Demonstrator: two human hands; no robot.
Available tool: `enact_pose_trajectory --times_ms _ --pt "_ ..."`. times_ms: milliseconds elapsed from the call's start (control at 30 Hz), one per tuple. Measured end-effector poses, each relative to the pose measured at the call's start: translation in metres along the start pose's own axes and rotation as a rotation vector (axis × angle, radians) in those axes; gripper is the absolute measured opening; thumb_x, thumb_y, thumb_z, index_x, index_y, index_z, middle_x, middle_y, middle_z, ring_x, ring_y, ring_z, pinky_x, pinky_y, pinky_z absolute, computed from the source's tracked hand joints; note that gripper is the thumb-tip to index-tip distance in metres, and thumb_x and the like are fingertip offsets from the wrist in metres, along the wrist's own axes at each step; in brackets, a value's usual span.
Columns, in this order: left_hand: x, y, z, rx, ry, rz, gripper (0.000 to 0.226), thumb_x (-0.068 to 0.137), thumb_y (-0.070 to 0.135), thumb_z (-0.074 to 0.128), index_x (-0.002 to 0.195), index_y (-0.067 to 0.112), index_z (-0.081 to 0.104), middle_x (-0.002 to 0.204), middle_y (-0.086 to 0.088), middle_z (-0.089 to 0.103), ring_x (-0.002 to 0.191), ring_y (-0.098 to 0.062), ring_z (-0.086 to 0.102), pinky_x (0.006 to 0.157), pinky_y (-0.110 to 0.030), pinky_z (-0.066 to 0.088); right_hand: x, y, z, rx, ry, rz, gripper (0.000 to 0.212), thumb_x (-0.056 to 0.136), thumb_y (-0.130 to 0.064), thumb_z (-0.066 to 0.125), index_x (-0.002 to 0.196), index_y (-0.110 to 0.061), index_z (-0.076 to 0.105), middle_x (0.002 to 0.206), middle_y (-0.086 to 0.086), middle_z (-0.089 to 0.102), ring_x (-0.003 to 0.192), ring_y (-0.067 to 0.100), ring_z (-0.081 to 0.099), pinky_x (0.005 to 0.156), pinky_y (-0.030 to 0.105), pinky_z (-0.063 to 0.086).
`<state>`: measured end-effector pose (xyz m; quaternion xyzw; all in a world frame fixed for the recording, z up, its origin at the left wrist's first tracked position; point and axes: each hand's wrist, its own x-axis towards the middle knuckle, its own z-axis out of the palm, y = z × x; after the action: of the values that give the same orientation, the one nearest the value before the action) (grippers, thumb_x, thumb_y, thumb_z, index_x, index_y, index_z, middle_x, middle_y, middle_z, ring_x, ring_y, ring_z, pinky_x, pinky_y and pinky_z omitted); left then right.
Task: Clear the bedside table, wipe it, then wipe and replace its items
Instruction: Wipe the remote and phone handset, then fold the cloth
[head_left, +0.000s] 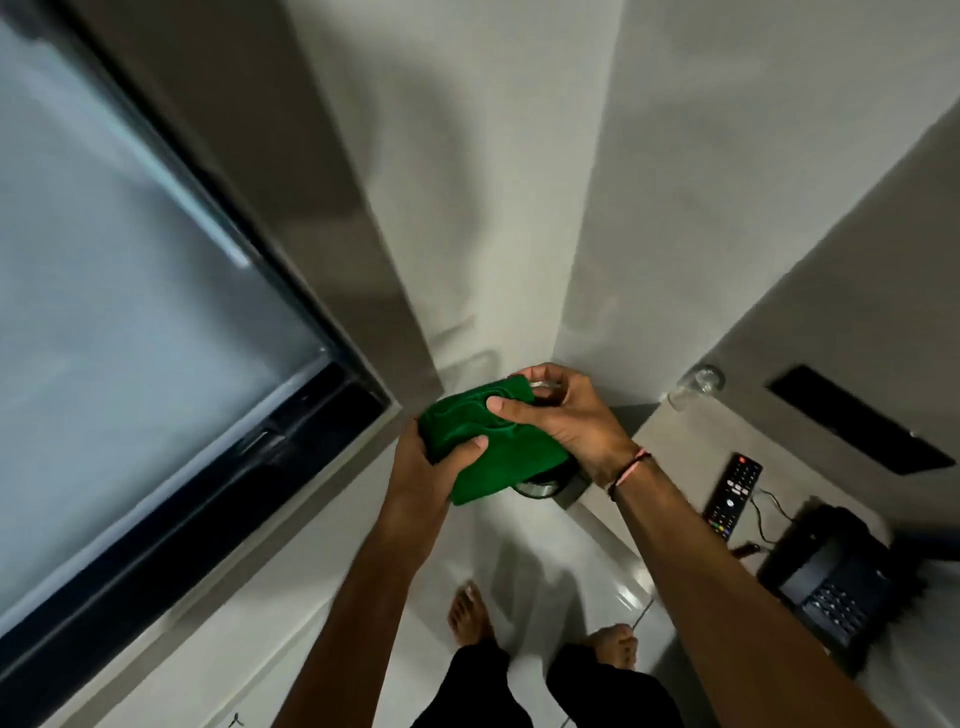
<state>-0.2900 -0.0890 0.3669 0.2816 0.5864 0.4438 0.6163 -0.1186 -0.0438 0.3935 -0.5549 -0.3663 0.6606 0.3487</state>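
Observation:
I hold a green cloth (483, 441) in front of me, wrapped around a clear glass (540, 486) whose rim shows below the cloth and again above it. My left hand (436, 462) grips the cloth from the lower left, thumb on top. My right hand (566, 415) clasps the glass and cloth from the right, thumb pressed on the cloth. The bedside table (691, 447) stands at the right, with a second clear glass (696, 384), a black remote (732, 491) and a black telephone (826, 577) on it.
A large dark-framed window (156, 312) fills the left. White walls meet in a corner ahead. My bare feet (470, 618) stand on a pale glossy floor. A dark rectangular panel (857, 415) sits in the wall beyond the table. A thin cable runs behind the phone.

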Motion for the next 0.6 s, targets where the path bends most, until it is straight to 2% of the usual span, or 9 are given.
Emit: enact_pose_trajectory --times_ms 67,133,200,267,367,433,500,600 --pt "-0.001 0.016 -0.022 -0.023 0.106 0.029 0.055 0.077 0.0 0.077 0.126 0.005 0.055 0.119 -0.022 0.068 0.103 -0.037 0.069 0.087 -0.05 0.058 -0.001 -0.009 0.026 0.088 -0.118 0.058 0.054 0.068 -0.012 0.087 0.117 -0.002 0.066 0.102 0.013 0.077 0.088 0.027 0.075 0.08 0.035 0.062" --pt "-0.003 0.026 -0.052 -0.071 0.207 0.059 0.06 0.073 0.003 0.08 0.127 0.001 0.054 0.12 -0.026 0.066 0.106 -0.042 0.067 0.092 -0.055 0.055 -0.001 -0.013 0.054 0.187 -0.249 0.131 0.057 0.071 0.004 0.08 0.125 -0.003 0.062 0.117 0.019 0.072 0.102 0.034 0.071 0.091 0.045 0.059" --pt "-0.003 0.025 -0.074 -0.123 0.29 0.089 0.057 0.072 0.003 0.082 0.123 -0.002 0.057 0.117 -0.026 0.067 0.106 -0.043 0.067 0.095 -0.058 0.053 0.004 -0.011 0.077 0.193 -0.259 0.162 0.056 0.076 0.019 0.07 0.127 0.0 0.059 0.122 0.023 0.068 0.106 0.037 0.067 0.096 0.053 0.055" --pt "-0.002 0.02 -0.093 -0.161 0.401 0.116 0.045 0.078 0.003 0.078 0.118 -0.002 0.06 0.113 -0.025 0.069 0.103 -0.041 0.069 0.093 -0.056 0.055 0.017 -0.006 0.108 0.166 -0.174 0.184 0.049 0.077 0.019 0.069 0.123 0.004 0.062 0.121 0.026 0.067 0.1 0.036 0.068 0.09 0.047 0.058" --pt "0.002 0.008 -0.108 -0.167 0.553 0.103 0.023 0.088 0.0 0.066 0.109 -0.005 0.061 0.111 -0.031 0.067 0.104 -0.046 0.066 0.094 -0.06 0.053 0.031 0.007 0.153 0.159 0.034 0.275 0.04 0.077 0.003 0.079 0.116 0.003 0.07 0.109 0.022 0.073 0.085 0.029 0.071 0.07 0.031 0.06" --pt "0.01 0.001 -0.119 -0.158 0.635 0.058 0.015 0.089 -0.002 0.064 0.103 -0.001 0.062 0.111 -0.031 0.066 0.105 -0.047 0.064 0.094 -0.06 0.052 0.042 0.019 0.178 0.229 0.167 0.318 0.038 0.075 -0.001 0.082 0.111 0.008 0.07 0.103 0.023 0.072 0.079 0.03 0.07 0.067 0.033 0.06" --pt "0.022 -0.002 -0.129 -0.133 0.706 0.033 0.016 0.087 -0.001 0.066 0.103 0.004 0.065 0.11 -0.028 0.068 0.104 -0.043 0.065 0.094 -0.058 0.053 0.054 0.028 0.196 0.307 0.236 0.336 0.036 0.078 0.001 0.08 0.109 0.014 0.067 0.105 0.027 0.07 0.081 0.034 0.068 0.073 0.04 0.06" --pt "0.04 -0.002 -0.137 -0.067 0.792 0.024 0.024 0.084 0.002 0.07 0.108 0.003 0.069 0.109 -0.022 0.071 0.102 -0.037 0.067 0.091 -0.042 0.055 0.068 0.037 0.208 0.379 0.228 0.368 0.031 0.082 0.011 0.068 0.113 0.013 0.064 0.103 0.026 0.068 0.079 0.035 0.066 0.07 0.041 0.059"
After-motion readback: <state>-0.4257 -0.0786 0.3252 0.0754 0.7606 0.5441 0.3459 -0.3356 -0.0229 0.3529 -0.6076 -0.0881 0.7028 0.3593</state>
